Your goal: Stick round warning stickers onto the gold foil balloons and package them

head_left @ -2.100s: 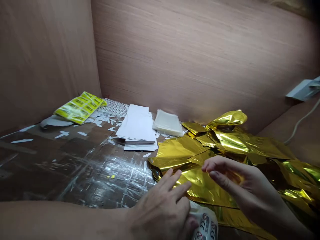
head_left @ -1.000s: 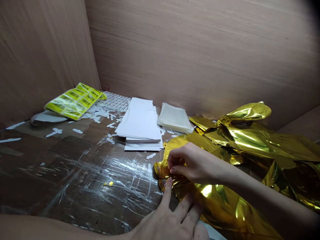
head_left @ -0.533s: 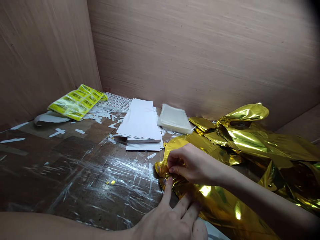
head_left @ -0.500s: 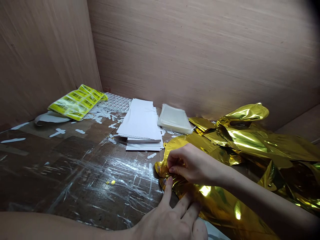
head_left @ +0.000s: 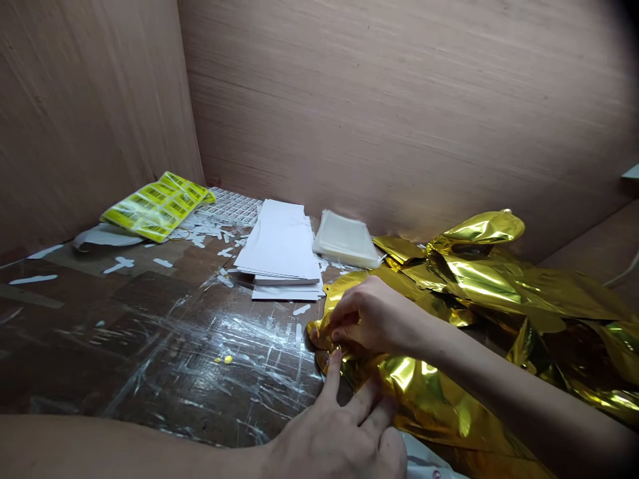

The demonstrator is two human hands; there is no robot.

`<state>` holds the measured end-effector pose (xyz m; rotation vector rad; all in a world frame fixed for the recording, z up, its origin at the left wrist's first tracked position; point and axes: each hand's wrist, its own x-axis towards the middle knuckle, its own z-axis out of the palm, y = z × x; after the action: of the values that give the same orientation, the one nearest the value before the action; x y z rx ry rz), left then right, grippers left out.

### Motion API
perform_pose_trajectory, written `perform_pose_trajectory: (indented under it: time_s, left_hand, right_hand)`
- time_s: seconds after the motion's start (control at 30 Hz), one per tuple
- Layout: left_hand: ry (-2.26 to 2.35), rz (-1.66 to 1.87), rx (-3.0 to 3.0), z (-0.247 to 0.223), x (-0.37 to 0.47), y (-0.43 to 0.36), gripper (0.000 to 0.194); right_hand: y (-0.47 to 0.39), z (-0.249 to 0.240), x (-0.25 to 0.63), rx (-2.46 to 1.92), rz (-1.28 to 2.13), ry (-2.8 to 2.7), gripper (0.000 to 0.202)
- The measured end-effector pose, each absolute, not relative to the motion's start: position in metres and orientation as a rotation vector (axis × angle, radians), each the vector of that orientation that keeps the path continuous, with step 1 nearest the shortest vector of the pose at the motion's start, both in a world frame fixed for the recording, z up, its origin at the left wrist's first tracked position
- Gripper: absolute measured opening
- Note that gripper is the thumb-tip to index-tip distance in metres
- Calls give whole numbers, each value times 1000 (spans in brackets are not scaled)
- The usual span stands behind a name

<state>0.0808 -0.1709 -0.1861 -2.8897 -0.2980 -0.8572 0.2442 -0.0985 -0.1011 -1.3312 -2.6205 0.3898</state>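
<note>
A flat gold foil balloon (head_left: 429, 406) lies on the near right of the table, its surface shiny and wrinkled. My right hand (head_left: 372, 316) is closed in a pinch on the foil close to its left edge. Just below it, my left hand (head_left: 344, 426) rests with fingers spread, pressing the foil down. The left index fingertip almost meets the right fingertips. Whatever small part of the foil is between the right fingers is mostly hidden by the hand.
More gold foil balloons (head_left: 499, 279) are heaped at the right. Along the back are a stack of white cards (head_left: 279, 243), clear plastic sleeves (head_left: 346, 239) and yellow barcode label sheets (head_left: 157, 206). White paper scraps (head_left: 200, 233) litter the taped brown table (head_left: 164, 359).
My right hand has shifted slightly left and up, still pinching the foil. The foil beneath it has wrinkled differently. My left hand stays spread in nearly the same place; the view has turned slightly.
</note>
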Motion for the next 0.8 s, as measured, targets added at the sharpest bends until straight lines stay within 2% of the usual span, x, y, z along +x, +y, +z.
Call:
perform_pose_trajectory:
  time_s: [0.2, 0.3, 0.43, 0.57, 0.67, 0.73, 0.8]
  left_hand:
    - [-250, -871, -2871, -189, 85, -172, 43]
    - [-261, -879, -2848, -185, 85, -172, 42]
    - [-258, -813, -2911, -181, 83, -174, 41]
    - [-302, -801, -2998, -184, 82, -175, 38]
    - [-329, -829, -3020, -186, 81, -175, 38]
    - [-339, -837, -3031, -183, 81, -175, 39]
    - [-354, -822, -3052, -179, 80, -177, 40]
  right_hand:
    - [-81, -99, 249, -1408, 128, -2583, 6]
    - [-92, -100, 247, -1445, 84, -2552, 14]
    - [-103, -106, 249, -1582, 7, -2483, 36]
    - [-124, -100, 267, -1695, -190, -2345, 38]
    - [-171, -92, 283, -1668, -92, -2428, 26]
    - [-209, -93, 293, -1629, 136, -2527, 16]
    - [-240, -100, 301, -1606, 229, -2554, 24]
